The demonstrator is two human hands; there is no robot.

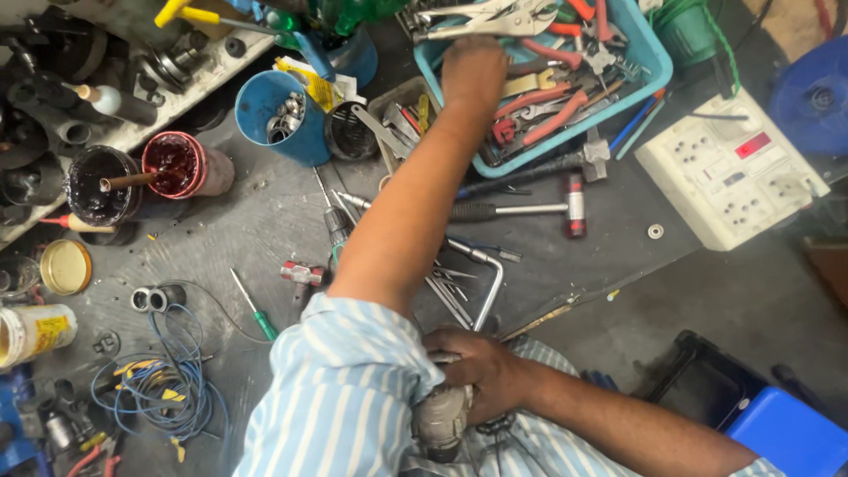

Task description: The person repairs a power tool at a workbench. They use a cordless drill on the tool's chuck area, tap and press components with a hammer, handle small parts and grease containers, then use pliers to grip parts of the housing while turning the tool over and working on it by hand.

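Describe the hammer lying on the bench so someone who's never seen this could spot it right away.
Start at the blue tray of tools that the left hand reaches into. Just below the tray, on the dark benchtop, lies the hammer, pointing sideways. Its red and black head sets it apart from the bent steel wrench nearby.

tray (655, 55): glossy blue plastic | pliers (495, 18): shiny metal | bench (265, 221): matt, scuffed

Looking down on a dark grey, scuffed workbench top (247, 221), evenly lit, no hard shadows. Crammed along the left with a white shelf edge (177, 97), blue cup (283, 110), red-stained pot (177, 163), coiled blue wire (168, 380). Over on the right, a white socket board (733, 168), blue stool corner (786, 433) low down.
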